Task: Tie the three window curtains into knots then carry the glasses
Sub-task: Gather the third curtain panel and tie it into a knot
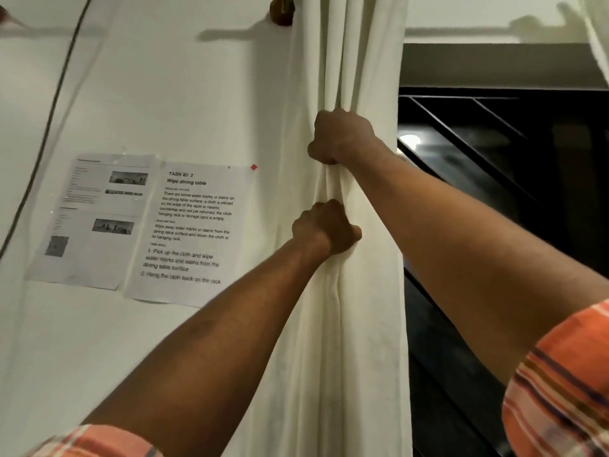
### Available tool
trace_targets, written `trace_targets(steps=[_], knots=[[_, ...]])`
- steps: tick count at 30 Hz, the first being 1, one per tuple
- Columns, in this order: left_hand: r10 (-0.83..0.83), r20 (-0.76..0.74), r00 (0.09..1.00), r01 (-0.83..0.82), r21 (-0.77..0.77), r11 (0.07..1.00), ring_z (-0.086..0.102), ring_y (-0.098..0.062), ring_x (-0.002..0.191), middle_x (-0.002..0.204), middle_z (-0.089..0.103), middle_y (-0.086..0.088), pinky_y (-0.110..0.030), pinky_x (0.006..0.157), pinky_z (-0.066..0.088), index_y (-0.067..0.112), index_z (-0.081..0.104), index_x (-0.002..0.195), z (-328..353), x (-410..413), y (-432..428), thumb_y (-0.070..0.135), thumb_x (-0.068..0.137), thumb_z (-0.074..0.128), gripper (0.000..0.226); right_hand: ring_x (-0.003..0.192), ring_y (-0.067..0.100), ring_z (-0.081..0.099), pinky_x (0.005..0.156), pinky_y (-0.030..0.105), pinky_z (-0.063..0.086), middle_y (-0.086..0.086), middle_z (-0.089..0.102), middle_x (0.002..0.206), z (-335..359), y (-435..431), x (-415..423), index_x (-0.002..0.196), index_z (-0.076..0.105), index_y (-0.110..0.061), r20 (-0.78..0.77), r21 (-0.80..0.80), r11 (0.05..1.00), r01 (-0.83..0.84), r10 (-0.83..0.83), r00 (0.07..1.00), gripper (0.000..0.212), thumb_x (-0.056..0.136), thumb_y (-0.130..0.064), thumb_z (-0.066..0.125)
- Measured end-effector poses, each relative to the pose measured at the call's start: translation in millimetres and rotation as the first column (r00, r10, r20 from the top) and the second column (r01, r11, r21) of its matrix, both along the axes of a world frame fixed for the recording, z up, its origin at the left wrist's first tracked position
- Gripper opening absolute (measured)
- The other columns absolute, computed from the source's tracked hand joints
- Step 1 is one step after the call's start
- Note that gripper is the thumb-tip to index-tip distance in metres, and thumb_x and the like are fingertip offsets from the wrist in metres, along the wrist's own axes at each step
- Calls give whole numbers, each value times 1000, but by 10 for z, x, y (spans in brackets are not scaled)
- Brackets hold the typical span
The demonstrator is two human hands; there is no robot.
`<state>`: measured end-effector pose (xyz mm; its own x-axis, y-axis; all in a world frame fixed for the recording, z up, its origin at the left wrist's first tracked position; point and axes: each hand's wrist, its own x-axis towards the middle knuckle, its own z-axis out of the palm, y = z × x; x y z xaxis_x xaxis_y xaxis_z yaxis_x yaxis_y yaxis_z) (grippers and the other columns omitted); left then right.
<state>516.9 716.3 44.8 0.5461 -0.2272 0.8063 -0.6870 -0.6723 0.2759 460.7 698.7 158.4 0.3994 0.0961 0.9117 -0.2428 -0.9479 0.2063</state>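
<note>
A cream curtain (pixel 359 61) hangs in long folds from the top of the frame down past the bottom, beside a dark window. My right hand (pixel 341 136) grips the bunched folds at about mid height. Just below it, my left hand (pixel 324 227) grips the same bunch, fingers curled round the cloth. The cloth is gathered tight between the two fists and spreads wider above and below. The edge of a second curtain (pixel 598 34) shows at the top right corner. No glasses are in view.
The dark window (pixel 510 179) with black bars fills the right side. On the white wall to the left hang two printed sheets (pixel 148 222). A dark cable (pixel 49 120) runs down the wall at far left. A wooden rod end (pixel 281 9) sits at the top.
</note>
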Motion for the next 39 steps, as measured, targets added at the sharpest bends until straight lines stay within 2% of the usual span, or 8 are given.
trace_targets(steps=[8,14,16,23,27,33,36,39], knots=[[-168,-172,971,185,85,979,57,-32,106,119,58,-11,-36,85,46,8,52,121,-949,98,-145,35,85,62,46,103,27,54,75,31,38,7,56,112,-434,-152,-36,114,55,-12,34,168,985,-42,37,999,31,85,-21,51],[-176,-260,949,222,162,961,63,-21,96,117,62,-10,-22,74,52,8,54,124,-2023,65,-254,24,94,52,34,99,27,62,72,32,43,6,63,100,-2314,-388,274,104,60,-14,-432,231,961,152,-39,901,22,87,-26,53],[-140,-232,962,211,314,926,61,-21,103,126,59,-9,-24,88,50,11,49,132,-2120,76,-238,26,99,43,37,94,25,61,71,32,43,4,61,97,-2597,-425,221,107,59,-14,-507,287,936,203,-32,862,25,89,-29,52],[-203,-6,979,187,416,890,63,-31,89,101,64,-14,-35,79,50,4,58,104,-1989,-232,-134,36,95,41,37,94,30,60,72,33,41,9,60,100,-1284,-195,-113,107,61,-12,-82,142,986,90,-79,994,28,86,-28,53],[-389,144,910,298,426,854,64,-27,69,77,64,-11,-34,74,55,4,61,85,-2041,-266,-190,32,92,47,33,116,32,54,90,36,44,12,54,129,-184,-105,-439,128,55,-16,114,223,975,-6,-20,993,43,87,-28,52],[-355,364,861,148,489,860,54,-20,48,56,52,-2,-25,56,46,9,59,68,-2020,-278,-165,36,86,54,33,119,31,50,83,33,39,11,50,131,-62,-194,-356,129,50,-13,-64,258,961,103,-89,994,46,86,-27,56],[-214,335,918,105,316,943,61,-25,71,104,60,-11,-31,64,48,10,61,96,-1862,-339,-159,48,88,45,42,119,30,50,82,35,41,11,49,132,-318,-282,-180,133,45,-12,-186,249,956,152,-107,977,47,88,-24,54],[-126,231,965,101,117,988,50,-33,108,148,20,-9,-40,74,47,23,31,136,-1434,-355,-156,56,85,47,63,115,29,51,77,33,39,10,49,130,-404,-289,-79,133,43,-11,-192,210,966,153,-113,975,45,90,-21,49]])
